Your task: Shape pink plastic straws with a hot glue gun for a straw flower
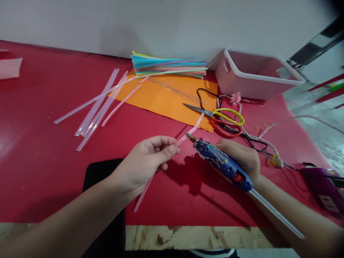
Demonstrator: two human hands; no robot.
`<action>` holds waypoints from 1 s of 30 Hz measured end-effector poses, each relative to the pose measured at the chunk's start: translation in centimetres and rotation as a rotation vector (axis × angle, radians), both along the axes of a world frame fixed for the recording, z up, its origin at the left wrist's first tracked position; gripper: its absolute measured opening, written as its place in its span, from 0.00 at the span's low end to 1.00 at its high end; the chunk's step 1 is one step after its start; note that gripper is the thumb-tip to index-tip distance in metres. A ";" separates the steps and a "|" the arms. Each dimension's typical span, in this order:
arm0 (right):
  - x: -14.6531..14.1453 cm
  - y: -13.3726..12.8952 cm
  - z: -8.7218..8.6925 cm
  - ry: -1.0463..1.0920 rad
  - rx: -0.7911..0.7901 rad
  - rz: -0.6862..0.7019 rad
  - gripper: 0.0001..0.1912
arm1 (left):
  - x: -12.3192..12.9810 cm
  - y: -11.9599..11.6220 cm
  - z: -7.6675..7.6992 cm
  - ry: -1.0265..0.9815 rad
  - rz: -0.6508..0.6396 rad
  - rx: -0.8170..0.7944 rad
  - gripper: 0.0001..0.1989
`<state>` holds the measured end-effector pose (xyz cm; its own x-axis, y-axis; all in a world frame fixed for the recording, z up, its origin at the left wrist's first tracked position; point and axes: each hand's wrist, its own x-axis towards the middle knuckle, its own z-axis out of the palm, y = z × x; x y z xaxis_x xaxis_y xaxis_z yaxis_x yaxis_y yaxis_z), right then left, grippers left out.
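My left hand pinches a pink pipe cleaner that runs out past both sides of the fingers. Around my right hand's grip is a blue hot glue gun, its body smeared with dried glue. The metal nozzle points up and left, at or just above the pink strip beyond my left fingertips; whether it touches I cannot tell. A clear glue stick sticks out of the gun's rear. Scissors with yellow and red handles lie open just beyond the gun.
Several pink translucent strips lie at left. A bundle of coloured pipe cleaners rests on an orange sheet. A pink bin stands back right. Cables, rubber bands and a purple device occupy the right; a black object lies under my left forearm.
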<state>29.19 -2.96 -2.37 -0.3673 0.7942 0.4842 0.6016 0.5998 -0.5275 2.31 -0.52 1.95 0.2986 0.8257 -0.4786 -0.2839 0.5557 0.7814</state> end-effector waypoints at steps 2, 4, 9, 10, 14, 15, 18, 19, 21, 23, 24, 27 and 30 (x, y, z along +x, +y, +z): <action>0.0 0.0 -0.1 0.009 0.003 0.001 0.10 | 0.0 0.0 0.0 0.002 -0.002 0.006 0.05; 0.0 0.0 -0.2 0.015 0.003 -0.002 0.09 | 0.0 0.0 -0.1 0.004 -0.001 0.005 0.05; 0.1 0.1 -0.3 0.011 -0.002 0.015 0.07 | 0.2 0.0 0.0 0.002 -0.003 0.006 0.05; 0.1 0.1 -0.3 0.008 0.003 0.021 0.07 | 0.2 0.0 0.0 0.001 -0.004 0.007 0.05; 0.0 0.1 -0.2 0.005 0.005 0.020 0.09 | 0.1 0.0 0.1 0.004 -0.003 0.009 0.05; 0.0 0.1 -0.2 0.007 0.002 0.019 0.09 | 0.1 0.0 0.1 0.004 -0.005 0.009 0.05; 0.1 0.1 -0.1 0.015 -0.007 0.019 0.10 | 0.1 0.0 0.0 0.005 -0.003 0.010 0.05; 0.1 0.1 -0.1 0.015 -0.009 0.020 0.10 | 0.1 0.0 0.0 0.007 -0.001 0.010 0.04; 0.1 0.1 -0.1 0.010 -0.010 0.028 0.10 | 0.1 0.0 -0.1 0.017 0.004 0.002 0.04; 0.1 0.1 -0.1 0.007 -0.010 0.038 0.09 | 0.1 0.0 0.0 0.026 0.007 -0.008 0.04; 0.1 0.1 -0.1 0.009 -0.008 0.038 0.09 | 0.1 0.0 0.0 0.026 0.008 -0.009 0.04; 0.0 0.2 -0.1 0.018 -0.003 0.030 0.08 | 0.1 0.0 0.1 0.016 0.000 0.001 0.04; 0.0 0.1 -0.2 0.015 -0.005 0.030 0.08 | 0.1 0.0 0.1 0.012 -0.001 0.008 0.04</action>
